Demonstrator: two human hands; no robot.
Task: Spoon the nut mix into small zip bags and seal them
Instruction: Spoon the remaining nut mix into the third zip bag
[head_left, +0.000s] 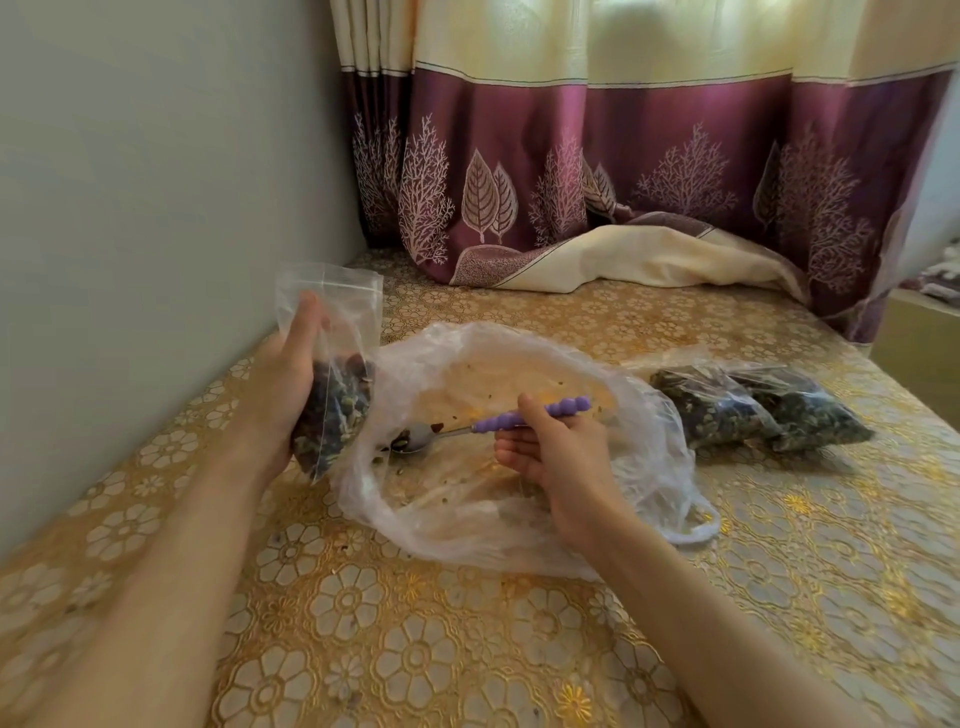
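Underneath everything lies a counter covered in a glossy gold cloth with raised flower patterns, set against a plain grey wall and a cream-and-plum curtain whose hem spills onto the surface. At the wall side, the left hand holds a small zip bag upright, its fingers curled round the clear film; the bag's lower half is packed with dark nut mix and its top is open. The right hand pinches the beaded purple handle of a spoon, whose metal bowl rests inside a large crumpled plastic bag holding only scattered bits. Two filled bags lie well to the right.
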